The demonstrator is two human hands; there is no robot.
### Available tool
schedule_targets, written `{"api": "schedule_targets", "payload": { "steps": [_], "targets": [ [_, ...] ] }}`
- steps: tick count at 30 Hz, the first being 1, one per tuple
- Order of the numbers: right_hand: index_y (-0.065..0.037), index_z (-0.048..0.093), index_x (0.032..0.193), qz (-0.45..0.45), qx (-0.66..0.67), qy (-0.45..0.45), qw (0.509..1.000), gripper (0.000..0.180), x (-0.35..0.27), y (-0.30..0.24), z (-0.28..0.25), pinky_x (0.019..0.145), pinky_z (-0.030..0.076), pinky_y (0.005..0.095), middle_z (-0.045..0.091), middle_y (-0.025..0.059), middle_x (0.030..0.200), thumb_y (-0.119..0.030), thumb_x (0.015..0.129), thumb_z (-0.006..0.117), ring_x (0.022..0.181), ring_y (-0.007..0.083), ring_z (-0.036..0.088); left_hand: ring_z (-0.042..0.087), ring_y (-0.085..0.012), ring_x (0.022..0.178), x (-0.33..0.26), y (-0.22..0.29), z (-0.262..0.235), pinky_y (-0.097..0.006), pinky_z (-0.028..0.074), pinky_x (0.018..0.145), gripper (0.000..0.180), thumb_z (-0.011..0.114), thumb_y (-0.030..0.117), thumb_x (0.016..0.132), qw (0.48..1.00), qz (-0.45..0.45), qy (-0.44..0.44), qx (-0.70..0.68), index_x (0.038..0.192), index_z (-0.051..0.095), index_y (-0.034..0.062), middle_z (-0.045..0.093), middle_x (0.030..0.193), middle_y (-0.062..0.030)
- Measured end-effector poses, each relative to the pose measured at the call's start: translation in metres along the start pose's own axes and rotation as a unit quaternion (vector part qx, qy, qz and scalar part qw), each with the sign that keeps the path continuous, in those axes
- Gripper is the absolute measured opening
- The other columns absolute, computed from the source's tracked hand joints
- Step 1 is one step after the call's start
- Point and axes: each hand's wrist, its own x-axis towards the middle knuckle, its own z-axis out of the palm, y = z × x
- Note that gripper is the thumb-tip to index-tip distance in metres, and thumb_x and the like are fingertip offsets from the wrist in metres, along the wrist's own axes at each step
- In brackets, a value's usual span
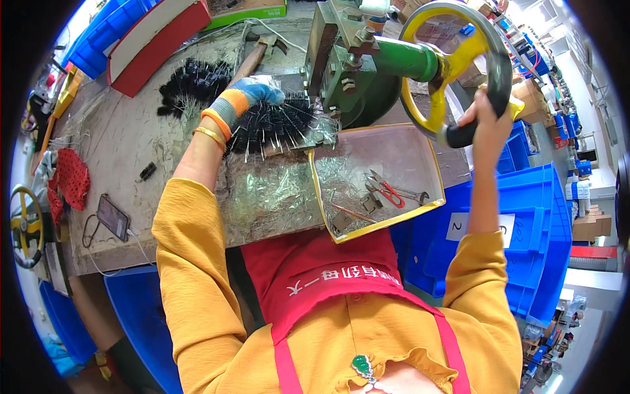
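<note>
My left hand point(254, 93), in a blue, grey and orange glove, is closed at the upper edge of a cluster of black bristle brushes point(272, 126) with thin wire ends. The cluster lies against the green machine point(367, 72), and the glove hides what exactly is pinched. My bare right hand point(489, 121) is wrapped round the dark grip on the lower right of the machine's yellow and black handwheel point(502, 72). Another heap of black brushes point(190, 85) rests on the worn workbench point(125, 151), left of my gloved hand.
A yellow-edged tray point(420, 157) at the bench front holds red-handled pliers point(394, 196) and a wrench point(420, 196). A hammer point(252, 59) lies behind my left hand. At left are a phone point(113, 218) and a red cloth point(71, 177). Blue crates point(525, 217) stand at right.
</note>
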Motion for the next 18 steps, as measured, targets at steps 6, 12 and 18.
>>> {"api": "schedule_targets", "payload": {
  "steps": [6, 12, 18],
  "targets": [
    [0.001, 0.043, 0.087, -0.009, 0.142, 0.076, 0.987, 0.012, -0.032, 0.029, 0.012, 0.051, 0.043, 0.0241, 0.053, 0.0071, 0.052, -0.006, 0.079, 0.049, 0.046, 0.0133, 0.053, 0.052, -0.0095, 0.072, 0.009, -0.016, -0.008, -0.023, 0.045, 0.067, 0.013, 0.059, 0.004, 0.071, 0.998, 0.018, -0.047, 0.043, 0.083, 0.057, 0.0001, 0.055, 0.076, 0.0002],
    [0.002, 0.046, 0.084, 0.033, 0.002, -0.053, 0.998, 0.016, 0.005, -0.013, -0.007, 0.046, 0.041, 0.0237, 0.051, 0.0064, 0.050, -0.012, 0.077, 0.051, 0.042, 0.0135, 0.051, 0.052, -0.0088, 0.075, -0.017, -0.049, -0.027, -0.022, 0.044, 0.070, 0.033, 0.065, 0.009, 0.066, 0.997, 0.030, 0.032, -0.060, 0.097, 0.055, 0.0031, 0.056, 0.084, 0.0009],
    [0.001, 0.049, 0.088, 0.083, -0.016, -0.117, 0.990, 0.020, 0.041, -0.033, -0.012, 0.040, 0.039, 0.0211, 0.046, 0.0023, 0.051, -0.015, 0.076, 0.052, 0.039, 0.0110, 0.047, 0.052, -0.0092, 0.074, -0.033, -0.023, -0.002, -0.021, 0.044, 0.069, 0.033, 0.065, 0.008, 0.067, 0.992, 0.053, 0.059, -0.096, 0.098, 0.054, 0.0007, 0.055, 0.084, 0.0004]
  ]
}}
